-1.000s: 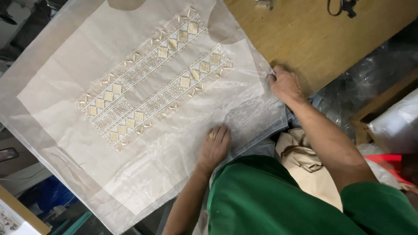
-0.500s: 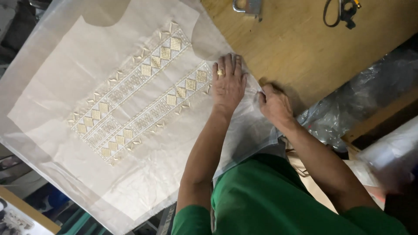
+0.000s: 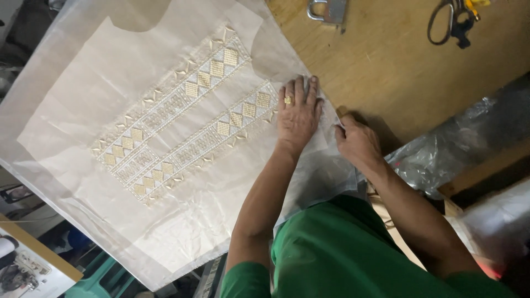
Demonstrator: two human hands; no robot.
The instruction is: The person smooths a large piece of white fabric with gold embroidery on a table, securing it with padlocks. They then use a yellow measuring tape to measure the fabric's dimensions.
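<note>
A cream fabric panel (image 3: 110,94) with two bands of gold diamond embroidery (image 3: 182,118) lies on a sheer white backing sheet over the wooden table (image 3: 397,72). My left hand (image 3: 298,113), wearing a gold ring, presses flat on the fabric's right edge beside the embroidery, fingers spread. My right hand (image 3: 356,140) rests just right of it, pinching the edge of the sheer sheet where it meets the bare wood. My green shirt fills the bottom of the view.
Scissors (image 3: 452,22) and a metal padlock-like object (image 3: 326,10) lie at the table's far side. Crumpled clear plastic (image 3: 441,154) sits at the right edge. A sewing machine picture on a box (image 3: 22,265) shows at lower left.
My left hand moved from the near fabric edge up to the right edge beside the embroidery and now lies flat there. My right hand stayed at the sheet's edge.
</note>
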